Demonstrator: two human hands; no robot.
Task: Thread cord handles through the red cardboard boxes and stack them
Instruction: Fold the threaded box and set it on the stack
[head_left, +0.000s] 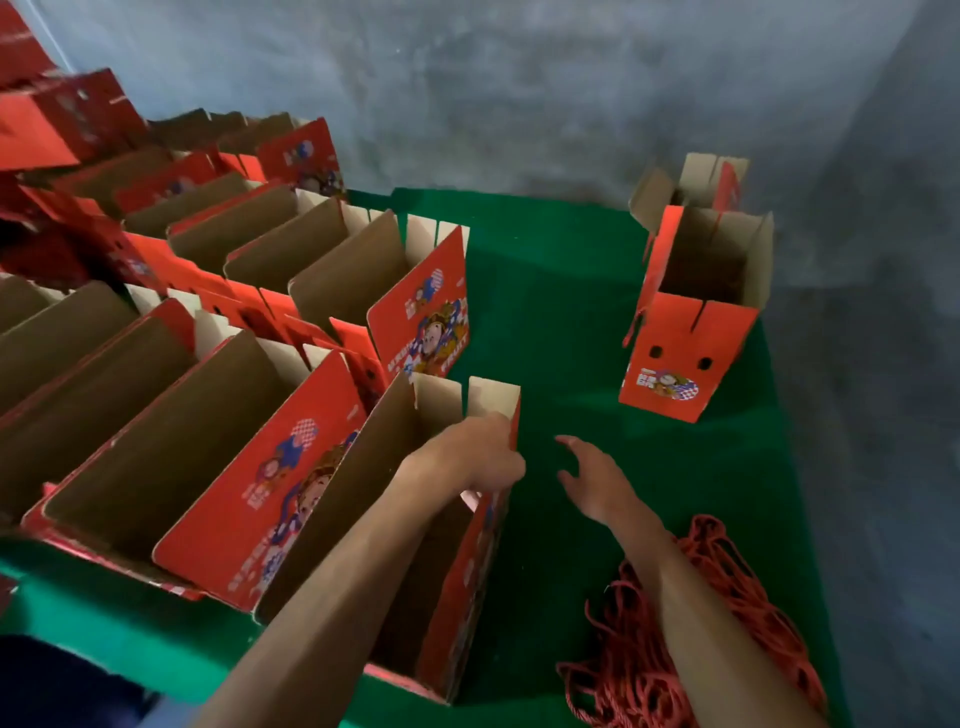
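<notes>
Head view, left to right: a long row of red boxes (218, 332), brown corrugated card inside and glossy print outside, stands nested on the green felt cloth (561, 312), suggesting much work is done. The left hand (475, 452) grips the top edge of the nearest box (415, 545), while the right hand (589, 478) hovers released, fingers spread. Near right lies a tangle of twisted red cords (727, 613); far right two boxes (696, 312) stand apart, the front one's holes seemingly unthreaded.
</notes>
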